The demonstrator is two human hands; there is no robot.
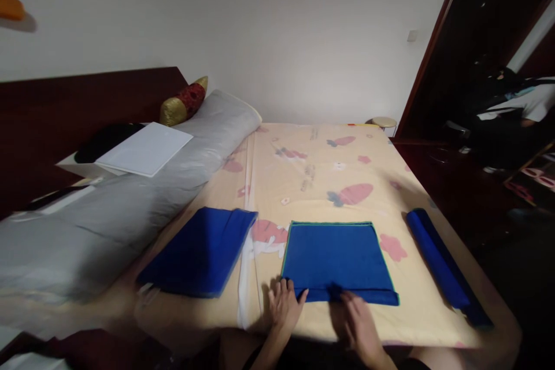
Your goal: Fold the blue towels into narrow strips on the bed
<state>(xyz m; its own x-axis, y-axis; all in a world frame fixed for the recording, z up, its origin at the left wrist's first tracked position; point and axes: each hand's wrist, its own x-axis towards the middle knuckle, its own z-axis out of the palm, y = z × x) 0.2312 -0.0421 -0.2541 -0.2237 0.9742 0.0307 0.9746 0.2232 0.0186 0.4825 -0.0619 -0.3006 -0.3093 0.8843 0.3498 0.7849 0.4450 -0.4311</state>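
A blue cloth [336, 254] with a thin green edge lies flat on the bed sheet [321, 179], its near edge folded over into a narrow roll. My left hand [284, 305] rests at the near left corner of that cloth, fingers curled against the fold. My right hand [358, 324] presses the near edge at its middle, fingers bent on the rolled part. A folded blue cloth [202, 251] lies to the left. A tightly rolled blue cloth [446, 266] lies to the right near the bed's edge.
A long grey bolster [130, 196] runs along the bed's left side, with a white flat box [145, 149] and a red and gold cushion [184, 103] beyond it. A dark wooden headboard [65, 110] stands left. A dark wardrobe [485, 69] stands right.
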